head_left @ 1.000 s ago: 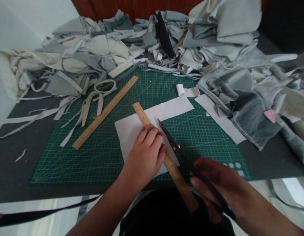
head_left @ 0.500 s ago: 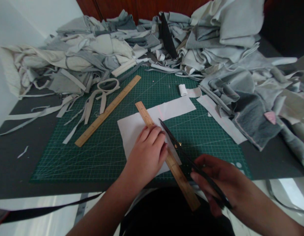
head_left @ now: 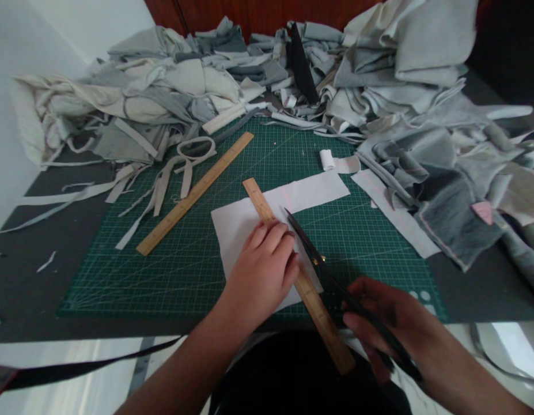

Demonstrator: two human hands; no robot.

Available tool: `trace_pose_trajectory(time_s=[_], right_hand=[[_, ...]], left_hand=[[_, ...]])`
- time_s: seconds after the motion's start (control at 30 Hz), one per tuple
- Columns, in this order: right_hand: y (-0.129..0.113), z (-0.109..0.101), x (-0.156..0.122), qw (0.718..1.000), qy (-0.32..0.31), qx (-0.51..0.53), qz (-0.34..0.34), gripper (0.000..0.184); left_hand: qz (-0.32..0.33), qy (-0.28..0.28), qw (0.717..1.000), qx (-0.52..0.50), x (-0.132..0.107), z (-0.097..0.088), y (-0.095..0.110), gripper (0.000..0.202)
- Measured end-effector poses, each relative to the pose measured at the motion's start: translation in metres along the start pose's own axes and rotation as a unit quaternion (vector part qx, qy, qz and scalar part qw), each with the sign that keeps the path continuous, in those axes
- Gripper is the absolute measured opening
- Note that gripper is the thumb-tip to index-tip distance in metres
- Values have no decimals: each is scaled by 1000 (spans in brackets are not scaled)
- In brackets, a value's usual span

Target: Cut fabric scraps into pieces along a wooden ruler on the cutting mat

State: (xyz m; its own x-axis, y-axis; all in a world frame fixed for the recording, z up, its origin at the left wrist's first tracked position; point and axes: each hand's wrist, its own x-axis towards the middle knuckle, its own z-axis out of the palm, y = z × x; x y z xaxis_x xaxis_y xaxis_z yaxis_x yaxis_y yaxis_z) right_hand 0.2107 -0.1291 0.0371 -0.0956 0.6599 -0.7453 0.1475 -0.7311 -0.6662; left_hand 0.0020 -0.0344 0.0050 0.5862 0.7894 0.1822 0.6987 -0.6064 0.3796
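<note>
I view a green cutting mat (head_left: pixel 267 155) ruled with a pale grid, tan wooden rulers (head_left: pixel 196 193), white fabric (head_left: pixel 234 236) with a pink mark (head_left: pixel 288 193), black scissors (head_left: pixel 336 283), grey-and-cream cloth scraps (head_left: pixel 189 78) and a dark grey worktop (head_left: pixel 33 311).

Near the front edge of the tabletop (head_left: pixel 33 323), the left hand (head_left: pixel 264 262) hides the middle of a wooden ruler (head_left: pixel 313 301) marked too finely to read.

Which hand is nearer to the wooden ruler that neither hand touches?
Left. The left hand rests on the other ruler, to the right of the untouched ruler; the right hand, holding the black scissors, is farther to the right.
</note>
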Motion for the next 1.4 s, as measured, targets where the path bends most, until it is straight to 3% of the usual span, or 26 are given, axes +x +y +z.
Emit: trace_pose_trajectory(time_s=[0.2, 0.57, 1.03, 1.4], right_hand=[[1, -2, -1, 1000, -7, 3, 5, 61], [-34, -2, 17, 999, -26, -5, -29, 59], [-27, 7, 23, 999, -1, 21, -38, 53], [-37, 10, 31, 999, -4, 30, -32, 51]], left_hand=[[-1, -1, 1000, -7, 0, 0, -1, 19], [-8, -9, 1000, -9, 1, -3, 1, 13], [-20, 14, 1000, -17, -1, 0, 2, 11], [-10, 12, 1000, -11, -1, 1, 1, 17]])
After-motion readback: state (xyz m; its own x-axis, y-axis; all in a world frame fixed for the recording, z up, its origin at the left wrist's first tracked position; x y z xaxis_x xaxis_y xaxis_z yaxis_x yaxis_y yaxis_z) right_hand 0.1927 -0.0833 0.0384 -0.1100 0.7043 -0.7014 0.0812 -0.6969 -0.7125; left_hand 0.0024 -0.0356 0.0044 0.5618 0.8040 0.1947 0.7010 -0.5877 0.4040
